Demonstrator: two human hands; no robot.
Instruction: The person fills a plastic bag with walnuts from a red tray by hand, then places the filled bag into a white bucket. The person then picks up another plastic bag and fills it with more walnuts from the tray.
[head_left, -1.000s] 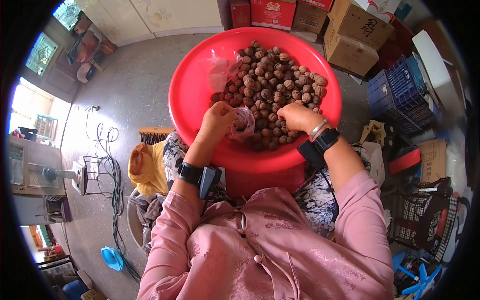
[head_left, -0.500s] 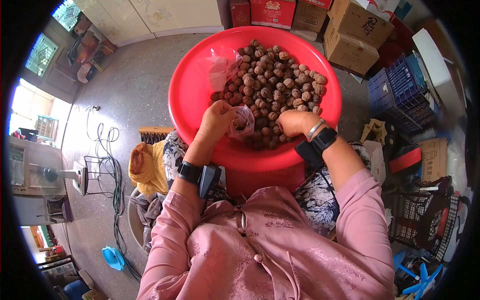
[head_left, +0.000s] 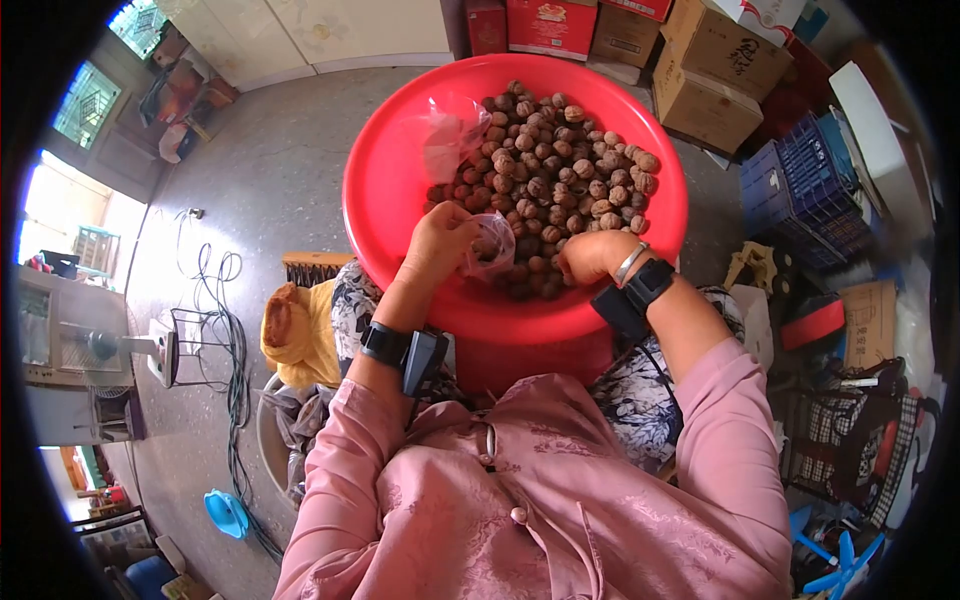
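While left hand pinches plastic bag | right hand curled shut, touching walnuts | red basin

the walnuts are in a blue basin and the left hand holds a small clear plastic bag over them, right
Not quite. The basin is red, not blue; the head view shows it. The rest holds: the walnuts lie in it and the left hand holds a small clear plastic bag over them.
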